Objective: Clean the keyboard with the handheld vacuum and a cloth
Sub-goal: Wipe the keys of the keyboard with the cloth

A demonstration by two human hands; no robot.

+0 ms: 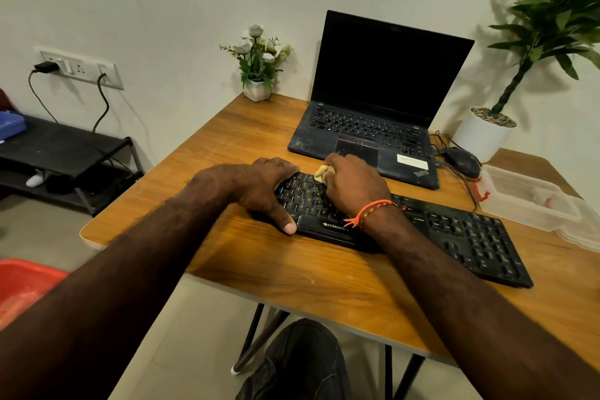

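i see the black keyboard (406, 224) lying slantwise on the wooden surface (324, 276), just in front of the open laptop (373, 107). my left hand (259, 188) lies spread over the keyboard's left end, thumb down on its near edge. my right hand (354, 185) is curled around a small pale cloth (321, 173), pressing it onto the upper keys. a mouse (462, 161) sits to the right.

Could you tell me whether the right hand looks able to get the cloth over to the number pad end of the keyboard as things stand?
Probably yes: the right hand grips the cloth, and the keyboard's right end lies bare.
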